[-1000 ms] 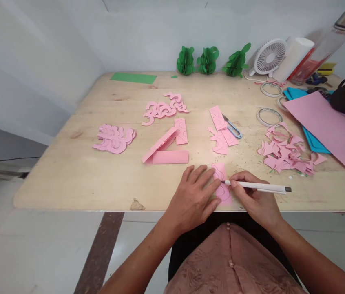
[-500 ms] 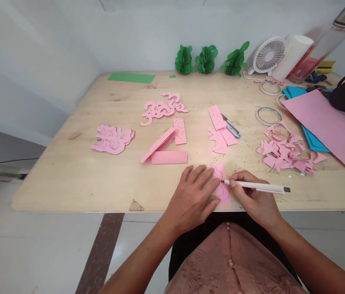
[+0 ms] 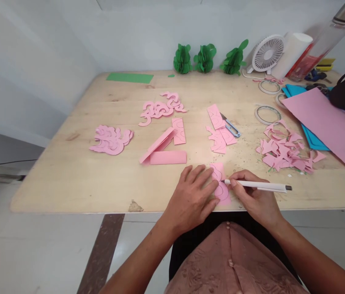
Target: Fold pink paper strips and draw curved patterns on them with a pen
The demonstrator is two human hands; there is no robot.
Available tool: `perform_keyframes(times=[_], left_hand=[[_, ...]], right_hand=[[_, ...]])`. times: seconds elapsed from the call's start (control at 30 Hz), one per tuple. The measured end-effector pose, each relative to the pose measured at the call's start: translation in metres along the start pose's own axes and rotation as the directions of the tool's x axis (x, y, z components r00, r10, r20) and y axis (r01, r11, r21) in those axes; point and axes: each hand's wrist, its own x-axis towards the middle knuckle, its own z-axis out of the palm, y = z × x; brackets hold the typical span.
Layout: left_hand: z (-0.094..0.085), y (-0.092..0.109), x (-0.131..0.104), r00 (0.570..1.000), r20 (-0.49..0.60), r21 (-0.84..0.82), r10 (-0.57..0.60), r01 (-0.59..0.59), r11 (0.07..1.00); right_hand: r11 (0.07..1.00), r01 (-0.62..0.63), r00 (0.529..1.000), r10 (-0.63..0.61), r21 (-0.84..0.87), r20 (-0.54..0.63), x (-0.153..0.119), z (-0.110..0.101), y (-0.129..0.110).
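Note:
A pink paper strip (image 3: 223, 193) with curved lines drawn on it lies at the table's front edge. My left hand (image 3: 192, 196) rests with fingers spread, its fingertips pressing the strip's left side. Between the fingers of my right hand (image 3: 256, 198) is a white pen (image 3: 261, 186), its tip touching the strip near the middle. Above the strip are marked pink pieces (image 3: 218, 141) and blue-handled snips (image 3: 231, 127). Folded pink strips (image 3: 169, 157) lie to the upper left of my left hand.
Pink cut-outs lie in two piles (image 3: 160, 109) (image 3: 111, 139) at the left. Pink scraps (image 3: 281, 151), tape rings (image 3: 268, 115) and a large pink sheet (image 3: 331, 126) are at the right. Green paper figures (image 3: 204, 59), a fan (image 3: 267, 54) and a bottle (image 3: 322, 45) stand along the wall.
The view has shifted very slightly. The pen's rear end is a little higher and further right; both hands hold nearly the same place.

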Motion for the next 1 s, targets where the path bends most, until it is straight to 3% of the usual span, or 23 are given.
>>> perform_keyframes(times=[1.0], left_hand=[[0.0000,0.0001,-0.0002,1.000,0.009,-0.002,-0.001,0.001,1.000]], right_hand=[[0.999,-0.016,1.000,0.016,-0.028,0.015,-0.0039,-0.0032,0.0000]])
